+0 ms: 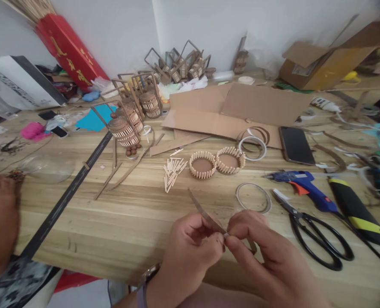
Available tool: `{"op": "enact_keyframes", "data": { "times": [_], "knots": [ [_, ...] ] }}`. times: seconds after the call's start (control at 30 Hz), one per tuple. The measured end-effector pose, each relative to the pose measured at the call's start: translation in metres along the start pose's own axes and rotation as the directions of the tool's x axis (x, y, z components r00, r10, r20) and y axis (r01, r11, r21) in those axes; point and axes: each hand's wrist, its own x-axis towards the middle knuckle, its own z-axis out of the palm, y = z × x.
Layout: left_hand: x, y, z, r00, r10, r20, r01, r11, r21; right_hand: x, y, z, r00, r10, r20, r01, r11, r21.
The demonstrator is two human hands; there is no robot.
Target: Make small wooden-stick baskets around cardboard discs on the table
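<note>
A narrow brown strip (203,211) sticks up at a slant between my two hands. My left hand (188,246) pinches it between thumb and fingers. With its fingertips against the left thumb, my right hand (267,248) grips the strip too; part of it curves out under the right fingers. A small pale bit shows where the fingertips meet, too small to name. Just beyond the hands are two round bases ringed with short upright sticks (203,165), a pile of loose sticks (173,172) and a tape roll (253,198).
To the right lie black-handled scissors (315,235), a blue glue gun (305,186), a yellow-black cutter (360,214) and a phone (295,145). Cardboard sheets (203,119) and small stick baskets (124,130) stand behind. Another person's arm (0,226) rests at the left edge.
</note>
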Motion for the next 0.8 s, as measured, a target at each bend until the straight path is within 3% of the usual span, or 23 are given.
{"op": "enact_keyframes", "data": {
  "times": [0.2, 0.3, 0.37, 0.5, 0.6, 0.8],
  "knots": [
    [0.0003, 0.0021, 0.0016, 0.995, -0.100, 0.013, 0.101, 0.995, -0.023, 0.0007, -0.0017, -0.0026, 0.997, 0.069, 0.040, -0.071, 0.996, 0.053],
    [0.0020, 0.0029, 0.0019, 0.992, -0.124, -0.019, 0.124, 0.992, -0.002, -0.0001, 0.0009, -0.0037, 0.998, 0.047, 0.029, -0.046, 0.999, -0.017],
    [0.0037, 0.0032, 0.0020, 0.990, -0.127, -0.059, 0.128, 0.992, 0.015, -0.0018, 0.0036, -0.0049, 0.999, -0.016, -0.049, 0.010, 0.993, -0.120],
    [0.0059, 0.0033, 0.0021, 0.986, -0.096, -0.139, 0.102, 0.994, 0.041, -0.0055, 0.0032, -0.0076, 0.954, -0.208, -0.215, 0.125, 0.930, -0.344],
    [0.0048, 0.0021, 0.0027, 0.987, -0.054, -0.149, 0.066, 0.995, 0.073, -0.0053, -0.0020, -0.0067, 0.940, -0.285, -0.188, 0.179, 0.880, -0.440],
    [-0.0017, -0.0047, 0.0029, 0.986, 0.086, -0.143, -0.053, 0.974, 0.220, -0.0020, -0.0046, -0.0027, 0.947, -0.287, -0.145, 0.175, 0.838, -0.517]
  ]
}}
